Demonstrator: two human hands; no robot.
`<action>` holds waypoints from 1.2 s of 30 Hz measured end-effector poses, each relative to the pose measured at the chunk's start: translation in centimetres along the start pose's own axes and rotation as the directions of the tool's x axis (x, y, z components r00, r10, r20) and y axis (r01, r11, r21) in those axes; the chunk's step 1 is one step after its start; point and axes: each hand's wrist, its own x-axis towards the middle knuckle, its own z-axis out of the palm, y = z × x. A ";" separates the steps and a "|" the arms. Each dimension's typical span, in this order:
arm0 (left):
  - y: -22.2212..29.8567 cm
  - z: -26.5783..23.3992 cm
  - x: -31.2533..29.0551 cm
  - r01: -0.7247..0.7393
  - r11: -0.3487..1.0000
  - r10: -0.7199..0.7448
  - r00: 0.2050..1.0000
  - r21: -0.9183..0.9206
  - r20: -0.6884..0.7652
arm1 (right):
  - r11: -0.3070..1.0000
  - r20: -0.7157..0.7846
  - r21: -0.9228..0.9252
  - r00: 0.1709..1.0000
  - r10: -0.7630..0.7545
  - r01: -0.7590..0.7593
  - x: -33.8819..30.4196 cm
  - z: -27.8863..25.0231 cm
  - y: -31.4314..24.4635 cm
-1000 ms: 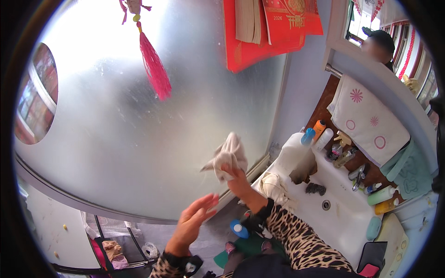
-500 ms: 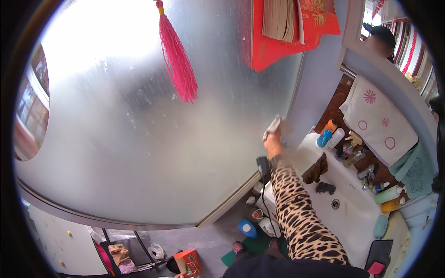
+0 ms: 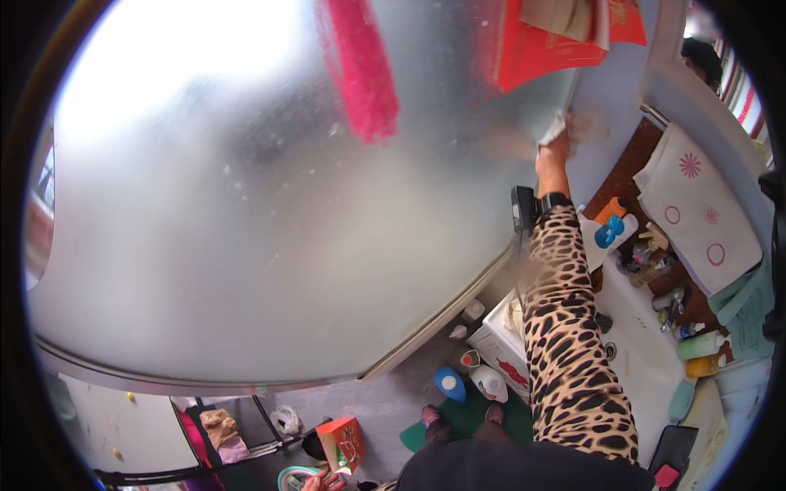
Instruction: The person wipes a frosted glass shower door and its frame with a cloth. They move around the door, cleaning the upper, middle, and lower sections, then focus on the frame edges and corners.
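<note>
My right hand (image 3: 553,154), at the end of a leopard-print sleeve, is closed around a pale cloth (image 3: 554,129). It presses the cloth at the right edge of a large frosted glass panel (image 3: 270,245), near the wall. Motion blurs the area around it. A black band and a small black device (image 3: 522,209) are at that wrist. Low at the bottom edge, only part of my left hand (image 3: 326,481) shows, fingers apart, beside a red box (image 3: 341,443) and a teal-rimmed basin (image 3: 288,472). Nothing is visible in its fingers.
A pink tassel (image 3: 360,74) and red paper hangings (image 3: 544,53) hang over the glass. At right is a white sink (image 3: 647,344) with bottles (image 3: 700,345) and a towel (image 3: 696,209). Jugs (image 3: 449,383) stand on the floor by my feet.
My right hand has moved up and to the right with the cloth along the glass edge. The view has shifted, and more of my left hand shows.
</note>
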 end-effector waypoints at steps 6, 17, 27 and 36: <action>-0.7 0.2 1.3 -0.030 0.999 0.027 0.997 -0.033 -0.071 | 0.929 -0.200 -0.117 0.924 0.325 -0.352 -15.4 -6.6 9.1; -0.3 -1.0 2.4 -0.021 1.000 0.024 0.986 0.019 -0.163 | 0.876 0.455 -0.229 0.842 -0.291 0.426 -35.9 10.4 -1.5; -3.3 -2.8 0.6 -0.249 0.951 0.197 0.945 -0.183 -0.262 | 0.598 0.924 0.241 0.008 -0.381 0.764 -43.5 24.4 -16.7; -10.0 -3.4 -6.0 -0.277 0.935 0.152 0.877 -0.220 -0.455 | 0.700 0.852 0.331 0.118 -0.509 0.633 -48.7 30.5 -17.1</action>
